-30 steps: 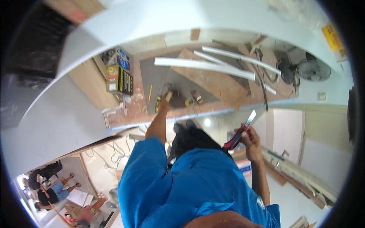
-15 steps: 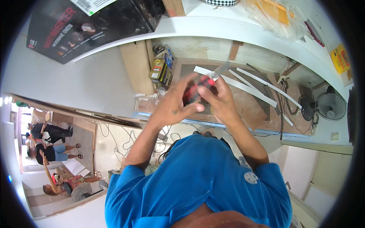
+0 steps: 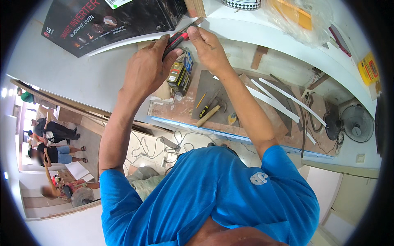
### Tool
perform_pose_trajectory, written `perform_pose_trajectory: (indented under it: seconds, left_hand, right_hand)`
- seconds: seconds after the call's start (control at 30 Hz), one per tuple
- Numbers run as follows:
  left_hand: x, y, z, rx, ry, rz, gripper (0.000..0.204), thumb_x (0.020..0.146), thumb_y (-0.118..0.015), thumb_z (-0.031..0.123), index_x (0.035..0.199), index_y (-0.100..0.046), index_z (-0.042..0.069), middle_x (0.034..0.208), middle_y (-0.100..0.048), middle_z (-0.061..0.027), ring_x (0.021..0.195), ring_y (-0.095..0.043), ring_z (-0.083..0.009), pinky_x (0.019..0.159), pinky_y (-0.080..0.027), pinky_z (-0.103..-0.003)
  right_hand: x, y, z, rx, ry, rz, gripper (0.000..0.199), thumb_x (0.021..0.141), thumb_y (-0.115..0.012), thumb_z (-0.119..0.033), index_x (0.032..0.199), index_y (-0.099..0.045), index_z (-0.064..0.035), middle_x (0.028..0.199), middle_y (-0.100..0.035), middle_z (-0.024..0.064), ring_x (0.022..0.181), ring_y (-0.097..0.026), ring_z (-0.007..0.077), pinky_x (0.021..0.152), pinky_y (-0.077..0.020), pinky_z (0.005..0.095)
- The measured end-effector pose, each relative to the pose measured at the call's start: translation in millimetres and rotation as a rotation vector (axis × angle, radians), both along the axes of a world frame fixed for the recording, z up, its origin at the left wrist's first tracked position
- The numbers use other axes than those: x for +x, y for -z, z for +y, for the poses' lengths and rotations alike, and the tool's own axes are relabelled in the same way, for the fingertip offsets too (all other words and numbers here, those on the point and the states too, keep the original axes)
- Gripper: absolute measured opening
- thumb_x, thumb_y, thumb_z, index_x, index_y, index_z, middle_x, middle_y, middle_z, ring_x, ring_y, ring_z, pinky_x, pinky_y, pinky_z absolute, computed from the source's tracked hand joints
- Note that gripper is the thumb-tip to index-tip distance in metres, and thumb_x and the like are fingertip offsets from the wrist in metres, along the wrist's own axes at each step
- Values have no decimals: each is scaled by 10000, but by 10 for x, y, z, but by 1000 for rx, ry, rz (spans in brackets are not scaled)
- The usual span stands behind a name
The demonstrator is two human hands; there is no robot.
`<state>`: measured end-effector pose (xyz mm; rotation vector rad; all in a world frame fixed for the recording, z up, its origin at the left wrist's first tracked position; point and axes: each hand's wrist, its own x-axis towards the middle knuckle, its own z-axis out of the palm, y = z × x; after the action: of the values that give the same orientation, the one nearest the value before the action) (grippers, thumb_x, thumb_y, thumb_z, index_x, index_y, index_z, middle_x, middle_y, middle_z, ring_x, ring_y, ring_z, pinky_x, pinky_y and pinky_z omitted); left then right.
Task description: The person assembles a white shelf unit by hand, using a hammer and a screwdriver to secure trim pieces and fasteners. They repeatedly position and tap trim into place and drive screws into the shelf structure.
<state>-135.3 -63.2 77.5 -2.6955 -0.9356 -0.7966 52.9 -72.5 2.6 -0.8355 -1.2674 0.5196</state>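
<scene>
A red and black utility knife (image 3: 177,40) is in both my hands, its blade pointing up and right by the edge of the white counter (image 3: 246,30). My left hand (image 3: 143,67) is closed around the handle, its fingers partly hiding it. Near the blade end, my right hand (image 3: 209,51) is closed with thumb and fingers on the knife. A black microwave oven box (image 3: 111,30) lies just beyond the knife, and a wooden post (image 3: 195,7) stands beside the box.
Below, a lower board holds a hammer (image 3: 208,116), a yellow-and-black-handled tool (image 3: 204,110), a pencil (image 3: 201,101), tins (image 3: 178,80) and white strips (image 3: 273,104). A fan (image 3: 357,125) is at right. Cables (image 3: 143,149) trail on the floor. People (image 3: 51,153) are at far left.
Both hands have moved up and left with the knife, from over the lower board to the counter edge beside the box. The hammer and pencil have come into sight.
</scene>
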Motion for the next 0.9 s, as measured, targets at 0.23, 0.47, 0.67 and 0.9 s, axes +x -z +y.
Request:
perform_pose_trajectory:
  seconds: [0.23,0.47,0.67,0.9]
  left_hand:
    - [15,-171,-57,-118,-74,91,457,1042,-635,403,1195,-662,-27,892,-726,-253,822,-714,-449,712,-545,-520]
    - [40,-339,-140,-186,-151,134,368,1044,-637,361,1133,-664,5,824,-694,-255,811,-681,-469,705,-507,-533]
    - [50,-404,-188,-169,-163,163,346,1045,-638,344,1123,-661,7,832,-693,-250,818,-675,-474,706,-498,-527]
    - [59,-483,-235,-164,-196,212,356,1045,-639,349,1138,-663,6,856,-703,-252,839,-689,-461,712,-513,-515]
  right_hand:
    - [24,28,59,-56,18,-38,596,1111,-489,-537,966,-656,16,832,-618,83,818,-555,172,784,-479,358]
    - [19,50,194,-85,-59,0,542,1111,-513,-496,961,-656,4,834,-597,60,816,-543,161,775,-472,333]
    - [27,1,168,-67,-168,92,524,1108,-526,-484,951,-655,-1,873,-611,33,852,-546,143,816,-465,315]
    - [35,16,160,-36,-203,79,551,1106,-506,-525,977,-657,-12,912,-622,27,875,-549,138,845,-459,306]
